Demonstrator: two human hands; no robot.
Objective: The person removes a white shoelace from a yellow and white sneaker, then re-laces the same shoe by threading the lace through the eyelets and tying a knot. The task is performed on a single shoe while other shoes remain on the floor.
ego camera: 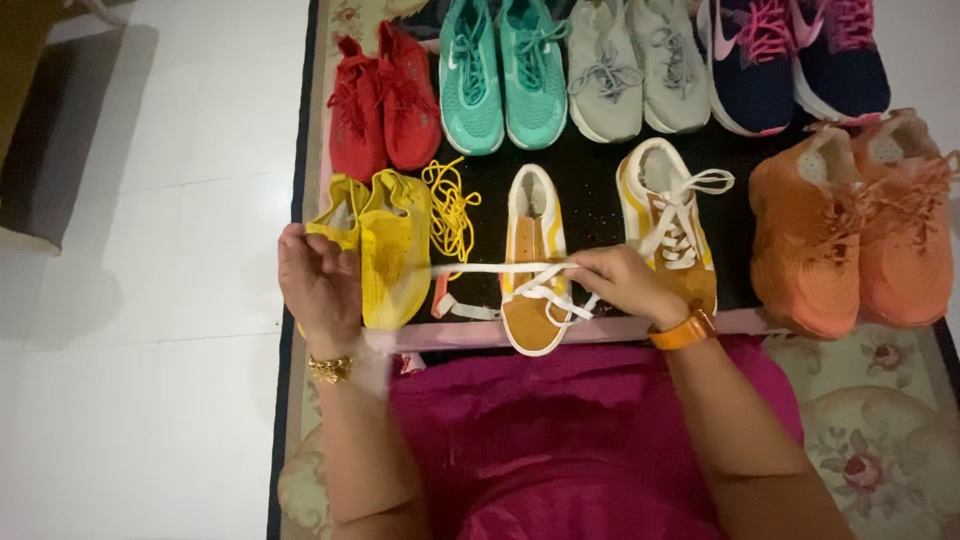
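A mustard and white sneaker (530, 250) lies toe toward me on a black mat (590, 190). A white lace (480, 268) runs from it, pulled taut to the left. My left hand (318, 285) grips the lace's far end, over a pair of yellow shoes (385, 240). My right hand (625, 285) pinches the lace at the sneaker's eyelets. The matching mustard sneaker (670, 220), laced in white, sits just to the right.
A loose yellow lace (450, 210) lies between the yellow shoes and the sneaker. Red (385, 100), teal (503, 75), grey (637, 65) and navy-pink (790, 55) pairs line the back; an orange pair (855, 225) is right. White tiled floor (150, 300) lies left.
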